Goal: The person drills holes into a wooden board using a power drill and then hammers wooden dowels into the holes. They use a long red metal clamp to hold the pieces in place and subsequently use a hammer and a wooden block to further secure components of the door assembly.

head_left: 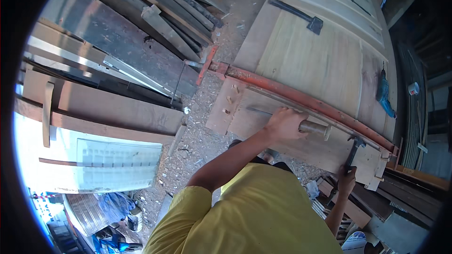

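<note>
Chip-littered workshop floor (pixel 195 136) | on my feed, red bar clamp (pixel 301 98) across wooden door (pixel 310 61), apparently bracing it | left hand (pixel 286 123) wrapped around wooden-handled chisel (pixel 314 129) above near board (pixel 249 121), butt exposed, presumably as striking end | right hand (pixel 346 179) closed round hammer (pixel 351 154), rightward of chisel

1. Chisel (pixel 316 129): thin dark blade, thick round brown wooden handle with a flared butt. Held off to one side, blade pointing left, butt right. Tip contact with wood: can't tell.
2. Hammer (pixel 351 154): dark metal head, dark handle. Gripped, head at far end, over the board's right part.
3. Board (pixel 325 149): long, flat, pale brown. Lies under both tools; small pegs protrude near left end.
</note>
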`<state>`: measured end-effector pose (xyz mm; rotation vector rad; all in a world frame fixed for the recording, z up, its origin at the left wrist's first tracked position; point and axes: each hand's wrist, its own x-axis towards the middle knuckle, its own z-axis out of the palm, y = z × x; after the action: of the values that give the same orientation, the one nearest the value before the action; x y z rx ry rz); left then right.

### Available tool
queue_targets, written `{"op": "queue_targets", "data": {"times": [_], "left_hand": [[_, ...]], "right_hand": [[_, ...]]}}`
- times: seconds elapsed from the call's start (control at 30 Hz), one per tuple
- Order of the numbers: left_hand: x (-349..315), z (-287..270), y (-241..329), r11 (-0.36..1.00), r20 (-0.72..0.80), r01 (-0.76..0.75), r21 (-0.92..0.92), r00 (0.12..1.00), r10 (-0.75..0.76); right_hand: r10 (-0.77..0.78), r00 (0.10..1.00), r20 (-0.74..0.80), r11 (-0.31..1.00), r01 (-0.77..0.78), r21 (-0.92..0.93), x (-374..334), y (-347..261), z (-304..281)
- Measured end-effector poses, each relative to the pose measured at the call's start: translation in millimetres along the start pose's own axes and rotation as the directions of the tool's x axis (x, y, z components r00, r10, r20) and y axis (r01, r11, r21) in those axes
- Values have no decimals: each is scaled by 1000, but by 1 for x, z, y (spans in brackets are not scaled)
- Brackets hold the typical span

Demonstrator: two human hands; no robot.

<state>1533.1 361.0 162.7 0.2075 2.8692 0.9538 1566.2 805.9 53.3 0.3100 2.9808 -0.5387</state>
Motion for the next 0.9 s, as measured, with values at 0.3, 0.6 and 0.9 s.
{"op": "queue_targets", "data": {"times": [0.3,0.6,0.9], "left_hand": [[46,-7,-44,999,-256,22,32,966,-13],[68,-12,-61,986,-251,165,21,956,-154],[82,-14,-70,983,-196,181,19,965,-174]], "right_hand": [[8,1000,20,877,-17,480,22,-35,-24],[-138,990,-9,601,91,794,19,-121,-65],[-96,977,-191,506,214,836,42,-222,-109]]}}
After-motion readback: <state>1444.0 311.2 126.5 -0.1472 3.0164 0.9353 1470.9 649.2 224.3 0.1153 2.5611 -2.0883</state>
